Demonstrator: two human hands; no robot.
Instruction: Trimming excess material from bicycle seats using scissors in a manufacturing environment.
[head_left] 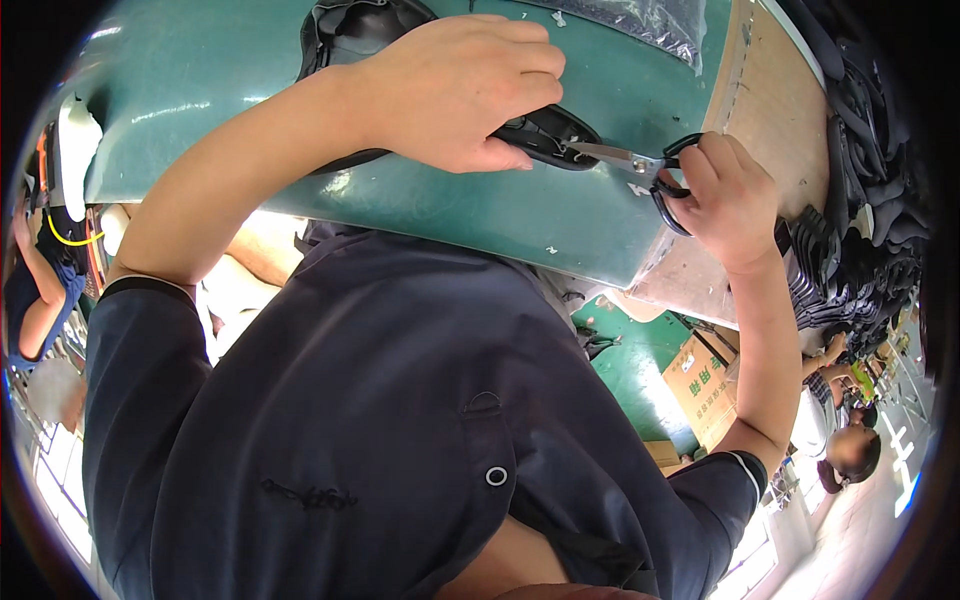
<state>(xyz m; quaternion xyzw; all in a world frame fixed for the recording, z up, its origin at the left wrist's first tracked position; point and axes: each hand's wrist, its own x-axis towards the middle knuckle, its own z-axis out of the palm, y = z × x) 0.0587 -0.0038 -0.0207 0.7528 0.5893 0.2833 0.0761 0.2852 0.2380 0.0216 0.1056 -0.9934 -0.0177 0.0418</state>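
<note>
My left hand (465, 90) is closed on a black shoe upper (572, 128) lying on the green tabletop, its thumb along the near edge. Much of the upper is hidden under that hand and forearm. From the right, my right hand (728, 200) grips a pair of scissors (632, 160) by the black handles. The steel blades point left, with their tips at the upper's right end, by what looks like a light bit of thread. Another black piece (350, 40) shows beyond my left forearm; I cannot tell whether it is joined to the upper.
The green tabletop (430, 215) meets a brown board (765, 110) on the right. Past it, black pieces (860, 260) are stacked in heaps. A clear plastic bag (650, 25) lies at the far edge. Cardboard boxes (705, 385) stand on the floor. Other people work at left and right.
</note>
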